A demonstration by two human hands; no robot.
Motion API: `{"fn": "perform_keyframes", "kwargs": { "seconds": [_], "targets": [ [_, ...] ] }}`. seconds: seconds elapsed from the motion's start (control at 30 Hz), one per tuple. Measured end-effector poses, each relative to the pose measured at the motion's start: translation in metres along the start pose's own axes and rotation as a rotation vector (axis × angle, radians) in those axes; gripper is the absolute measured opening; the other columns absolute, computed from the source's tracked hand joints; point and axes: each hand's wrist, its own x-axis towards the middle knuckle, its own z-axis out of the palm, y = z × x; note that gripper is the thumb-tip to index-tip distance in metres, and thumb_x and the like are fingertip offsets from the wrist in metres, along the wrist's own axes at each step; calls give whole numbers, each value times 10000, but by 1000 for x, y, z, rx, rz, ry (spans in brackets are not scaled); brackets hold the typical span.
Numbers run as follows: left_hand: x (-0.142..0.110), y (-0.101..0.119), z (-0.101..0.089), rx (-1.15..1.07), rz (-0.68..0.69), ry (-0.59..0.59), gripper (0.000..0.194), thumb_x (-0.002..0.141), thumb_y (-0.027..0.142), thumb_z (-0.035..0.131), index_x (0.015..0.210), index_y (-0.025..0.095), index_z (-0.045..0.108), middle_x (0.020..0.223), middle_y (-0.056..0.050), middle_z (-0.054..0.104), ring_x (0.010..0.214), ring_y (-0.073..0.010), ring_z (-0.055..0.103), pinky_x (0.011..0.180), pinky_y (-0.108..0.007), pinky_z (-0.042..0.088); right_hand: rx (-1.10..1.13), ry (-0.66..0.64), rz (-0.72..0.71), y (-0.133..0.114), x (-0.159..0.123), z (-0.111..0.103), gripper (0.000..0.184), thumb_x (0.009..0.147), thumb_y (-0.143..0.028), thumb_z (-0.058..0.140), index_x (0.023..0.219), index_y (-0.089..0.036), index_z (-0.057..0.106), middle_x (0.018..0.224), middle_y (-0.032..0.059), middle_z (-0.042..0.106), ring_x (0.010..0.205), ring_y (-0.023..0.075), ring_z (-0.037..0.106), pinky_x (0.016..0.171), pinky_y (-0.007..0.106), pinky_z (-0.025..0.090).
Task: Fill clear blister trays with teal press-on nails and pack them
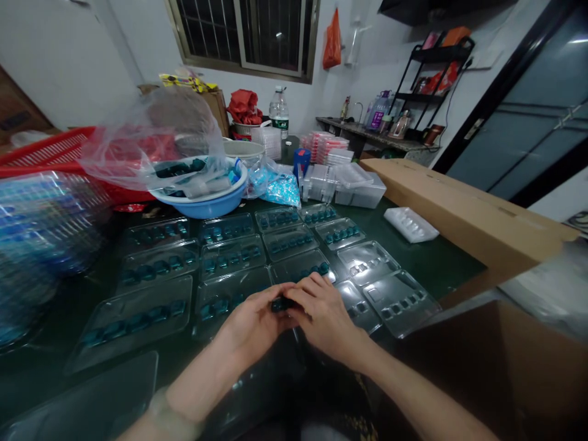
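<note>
My left hand (252, 327) and my right hand (321, 315) meet above the dark green table top (441, 263). Both pinch a small dark teal piece (282, 304), which the fingers partly hide. Around them lie several clear plastic blister trays, most holding rows of teal pieces. One tray (301, 265) lies just beyond my fingers, and a tray with empty pockets (399, 303) lies to the right of my right hand. Another filled tray (133, 321) lies to the left of my left hand.
A blue basin (197, 205) with a clear plastic bag stands beyond the trays, before a red plastic crate (59, 150). A stack of clear trays (46, 239) rises at the left. Clear plastic boxes (358, 190) stand at the back, and a cardboard box (463, 208) lies at the right.
</note>
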Motion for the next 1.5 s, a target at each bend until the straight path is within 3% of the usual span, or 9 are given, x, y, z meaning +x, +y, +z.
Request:
{"fn": "perform_keyframes", "kwargs": {
  "seconds": [0.17, 0.3, 0.47, 0.73, 0.87, 1.13, 1.27, 1.4, 1.5],
  "targets": [
    [-5, -3, -1, 195, -33, -105, 206, 771, 119, 521, 954, 76, 607, 834, -115, 640, 757, -211, 598, 756, -408, 452, 222, 44, 118, 7, -5, 1, 138, 741, -136, 551, 864, -196, 565, 770, 4, 559, 778, 155, 465, 721, 306, 355],
    [-10, -3, -2, 416, -9, -77, 245, 774, 170, 539, 991, 61, 573, 816, -139, 645, 764, -230, 611, 676, -361, 474, 587, 48, 297, 14, -9, 2, 50, 727, -174, 582, 769, -181, 556, 711, -22, 543, 663, 108, 483, 593, 229, 369],
    [-12, -6, -3, 664, 132, -39, 283, 773, 255, 555, 1008, 99, 545, 681, -71, 629, 532, -145, 575, 495, -270, 447, 1051, 52, 418, 14, -13, 3, 108, 720, -249, 615, 763, -169, 557, 672, -35, 532, 608, 84, 483, 562, 205, 368],
    [-16, -7, -1, 813, 259, -4, 359, 782, 314, 536, 1100, 157, 481, 582, 20, 550, 388, -77, 475, 365, -194, 359, 1292, 72, 472, 7, -15, 10, 149, 715, -264, 634, 818, -159, 612, 618, -30, 534, 536, 71, 457, 525, 205, 359],
    [-19, -7, 0, 690, 221, 66, 350, 786, 322, 523, 1079, 131, 513, 543, 17, 546, 359, -59, 437, 352, -177, 319, 1299, 123, 435, 4, -16, 18, 165, 697, -235, 650, 843, -167, 612, 665, -20, 546, 554, 77, 471, 520, 206, 380],
    [-23, -9, 4, 525, 130, 43, 269, 786, 339, 518, 970, 144, 536, 481, 36, 488, 343, -38, 346, 323, -153, 236, 831, 254, 269, -6, -16, 19, 38, 725, -183, 574, 761, -181, 561, 711, -13, 529, 651, 106, 502, 597, 223, 410],
    [-24, -10, 2, 639, 195, 85, 257, 776, 362, 530, 946, 169, 526, 507, 51, 459, 353, -29, 319, 330, -150, 219, 908, 227, 317, -7, -17, 18, 54, 731, -179, 559, 764, -185, 517, 737, -12, 537, 661, 105, 516, 607, 221, 425],
    [-23, -10, 0, 689, 203, 106, 247, 775, 371, 528, 922, 173, 508, 493, 71, 403, 367, -25, 274, 342, -148, 182, 1066, 219, 366, -10, -19, 21, 214, 733, -174, 566, 940, -206, 525, 737, -23, 538, 633, 95, 516, 570, 205, 426],
    [-22, -10, 2, 738, 188, 121, 224, 781, 368, 516, 887, 170, 507, 475, 80, 367, 377, -28, 267, 355, -148, 178, 1050, 232, 405, -13, -23, 25, 169, 743, -190, 568, 912, -196, 577, 704, -19, 545, 582, 85, 495, 523, 194, 406]
  ]
}}
